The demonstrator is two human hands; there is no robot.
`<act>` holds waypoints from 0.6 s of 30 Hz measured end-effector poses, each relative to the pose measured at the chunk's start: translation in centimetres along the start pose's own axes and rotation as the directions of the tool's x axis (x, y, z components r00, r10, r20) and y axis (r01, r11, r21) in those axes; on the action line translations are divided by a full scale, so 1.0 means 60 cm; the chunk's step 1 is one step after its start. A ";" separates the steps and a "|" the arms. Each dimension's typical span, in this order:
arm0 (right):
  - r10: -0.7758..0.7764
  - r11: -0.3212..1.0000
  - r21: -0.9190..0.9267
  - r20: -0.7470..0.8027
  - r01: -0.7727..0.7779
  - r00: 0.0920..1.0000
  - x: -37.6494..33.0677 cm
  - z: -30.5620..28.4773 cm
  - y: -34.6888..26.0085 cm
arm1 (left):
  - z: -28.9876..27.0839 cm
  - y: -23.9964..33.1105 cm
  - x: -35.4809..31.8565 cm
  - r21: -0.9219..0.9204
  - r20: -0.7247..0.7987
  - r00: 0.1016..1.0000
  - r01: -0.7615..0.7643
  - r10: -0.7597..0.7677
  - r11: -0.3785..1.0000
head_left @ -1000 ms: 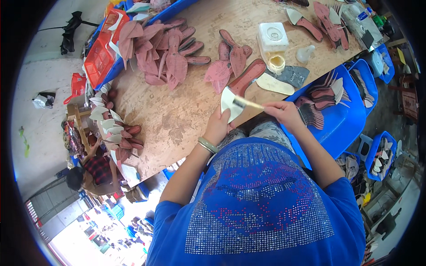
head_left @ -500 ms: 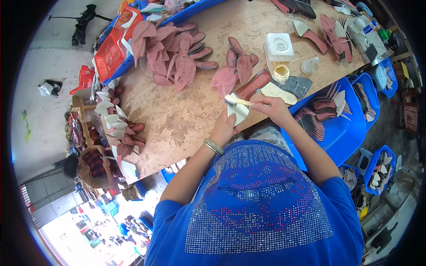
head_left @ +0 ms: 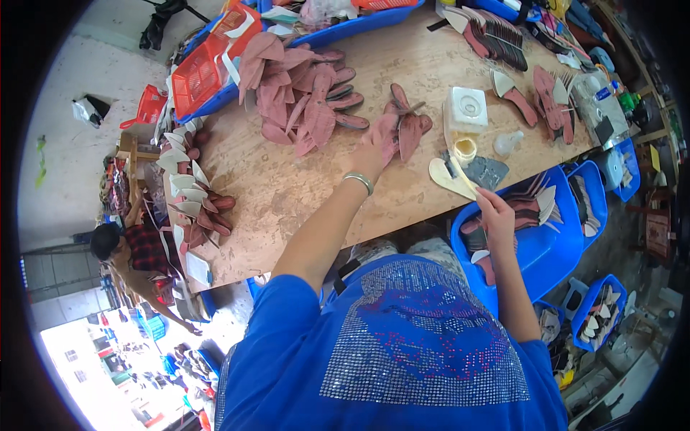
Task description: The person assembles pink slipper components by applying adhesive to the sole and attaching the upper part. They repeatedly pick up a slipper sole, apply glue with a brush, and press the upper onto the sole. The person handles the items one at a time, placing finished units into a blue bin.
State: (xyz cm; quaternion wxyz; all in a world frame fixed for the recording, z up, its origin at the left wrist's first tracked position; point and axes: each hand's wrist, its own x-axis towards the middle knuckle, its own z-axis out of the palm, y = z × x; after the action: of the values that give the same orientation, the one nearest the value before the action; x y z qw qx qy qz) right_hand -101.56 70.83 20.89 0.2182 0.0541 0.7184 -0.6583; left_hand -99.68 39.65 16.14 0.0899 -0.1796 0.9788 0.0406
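Observation:
My left hand [head_left: 375, 149] reaches far across the wooden table [head_left: 287, 194], and its fingers close on a pink shoe piece [head_left: 392, 131] in a small cluster of such pieces. Nearer to me, my right hand [head_left: 494, 214] hovers at the table's front edge and grips a thin brush [head_left: 466, 183]. The brush points up and left over a cream insole [head_left: 444, 177] that lies flat on the table. Just beyond the brush tip stands a small open glue jar [head_left: 466, 149].
A white square container [head_left: 467, 109], a grey cloth [head_left: 490, 171] and a clear bottle [head_left: 507, 144] sit by the jar. A big heap of pink pieces [head_left: 302, 93] and a red basket [head_left: 205, 72] lie at the far left. A blue bin [head_left: 539, 241] of pieces stands at my right. Another person [head_left: 136, 251] bends at the lower left.
My left hand has let go of the cream piece it held up and has stretched forward to the pink pieces. My right hand has drawn back to the table edge with the brush.

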 end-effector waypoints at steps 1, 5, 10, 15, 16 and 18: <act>-0.005 1.000 0.005 -0.009 0.005 1.000 -0.006 -0.009 0.005 | 0.017 0.004 0.011 0.105 0.028 0.999 -0.036 0.034 0.994; 0.006 0.999 0.033 -0.014 -0.005 1.000 -0.027 -0.032 0.002 | 0.108 -0.033 0.026 0.060 0.055 0.998 0.003 -0.006 0.998; 0.049 0.988 0.148 -0.126 -0.030 0.991 -0.044 -0.105 0.025 | 0.114 -0.028 -0.011 -0.017 -0.004 0.999 -0.033 0.033 0.999; 0.015 0.985 0.171 -0.198 0.019 0.980 -0.058 -0.171 0.025 | 0.096 -0.013 -0.091 -0.294 -0.153 0.987 -0.086 0.041 0.952; 0.055 0.962 0.271 -0.228 0.010 0.972 -0.060 -0.182 0.015 | 0.093 -0.019 -0.114 -0.293 -0.056 0.997 -0.064 0.050 0.954; 0.024 0.913 0.389 -0.347 0.121 0.937 -0.050 -0.218 0.016 | 0.098 -0.024 -0.145 -0.262 0.063 0.997 -0.026 0.044 0.965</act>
State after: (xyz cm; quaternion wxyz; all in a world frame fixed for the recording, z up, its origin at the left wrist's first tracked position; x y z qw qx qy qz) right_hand -101.69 84.27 21.67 0.0565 0.1942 0.5948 -0.7780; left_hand -90.22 41.95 11.98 0.0979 -0.1710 0.9643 0.1770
